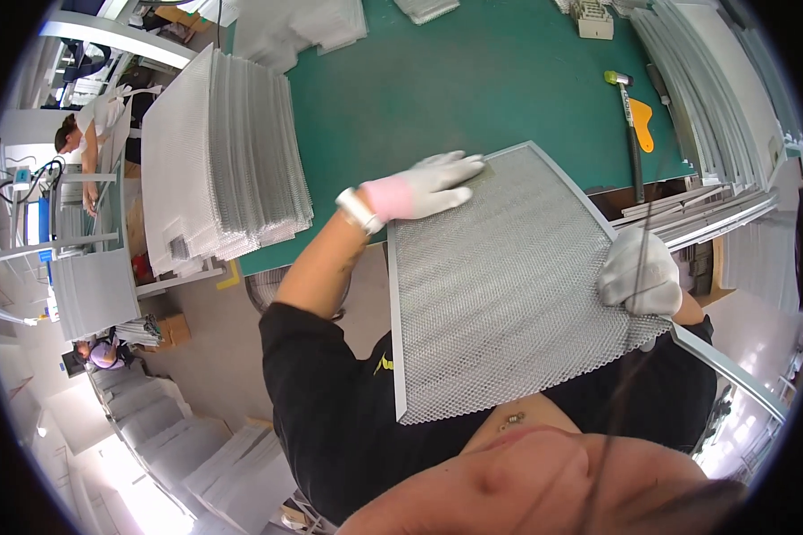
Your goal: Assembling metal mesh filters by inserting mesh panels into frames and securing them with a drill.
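Observation:
A grey metal mesh panel (pixel 500 276) slants from the green table toward my body. Pale metal frame strips run along its left and far edges, while its near edge shows bare mesh. My left hand (pixel 433 185), in a white glove with a pink cuff, lies on the panel's far left part with fingers stretched out. On the right side, my right hand (pixel 638 272), also gloved, is closed at the mesh edge and the right frame strip (pixel 727 370). That strip sticks out past the panel's near right corner. The right fingertips are partly hidden.
Tall stacks of mesh sheets (pixel 232 152) stand at the table's left. On the green table (pixel 455 85) at right lie a hammer (pixel 632 134) and an orange scraper (pixel 641 125). Frame strips (pixel 714 98) are piled along the right edge. Another person (pixel 98 134) works at far left.

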Tool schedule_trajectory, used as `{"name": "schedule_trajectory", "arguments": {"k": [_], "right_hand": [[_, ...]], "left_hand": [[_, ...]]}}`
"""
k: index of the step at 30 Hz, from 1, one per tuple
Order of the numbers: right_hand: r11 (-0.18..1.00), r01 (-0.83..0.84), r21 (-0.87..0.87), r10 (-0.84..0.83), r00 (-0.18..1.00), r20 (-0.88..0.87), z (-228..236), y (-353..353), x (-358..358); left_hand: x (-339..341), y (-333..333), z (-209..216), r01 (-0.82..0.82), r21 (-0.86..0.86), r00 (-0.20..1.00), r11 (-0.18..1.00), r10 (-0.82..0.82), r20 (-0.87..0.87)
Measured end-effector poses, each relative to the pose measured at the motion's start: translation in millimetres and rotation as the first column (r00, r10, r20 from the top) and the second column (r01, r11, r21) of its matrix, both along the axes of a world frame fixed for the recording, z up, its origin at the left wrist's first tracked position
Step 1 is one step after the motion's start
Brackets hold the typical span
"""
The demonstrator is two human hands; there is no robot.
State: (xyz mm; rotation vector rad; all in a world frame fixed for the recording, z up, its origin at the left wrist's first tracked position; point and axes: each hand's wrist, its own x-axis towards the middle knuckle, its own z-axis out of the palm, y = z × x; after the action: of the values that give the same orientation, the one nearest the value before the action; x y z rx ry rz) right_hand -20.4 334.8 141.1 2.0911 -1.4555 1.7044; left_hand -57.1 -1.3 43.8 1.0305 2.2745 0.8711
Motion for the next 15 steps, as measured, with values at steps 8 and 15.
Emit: {"name": "schedule_trajectory", "arguments": {"k": [8, 15], "right_hand": [[0.885, 0.277, -0.374, -0.246, 0.961, 0.129, -31, -10, 25], [0.993, 0.109, -0.054, -0.109, 0.994, -0.003, -9, 12, 4]], "left_hand": [[-39, 55, -28, 0.129, 0.107, 0.989, 0.986, -0.135, 0.060], [-22, 44, -2, -0.051, 0.084, 0.988, 0.995, 0.062, -0.140]]}}
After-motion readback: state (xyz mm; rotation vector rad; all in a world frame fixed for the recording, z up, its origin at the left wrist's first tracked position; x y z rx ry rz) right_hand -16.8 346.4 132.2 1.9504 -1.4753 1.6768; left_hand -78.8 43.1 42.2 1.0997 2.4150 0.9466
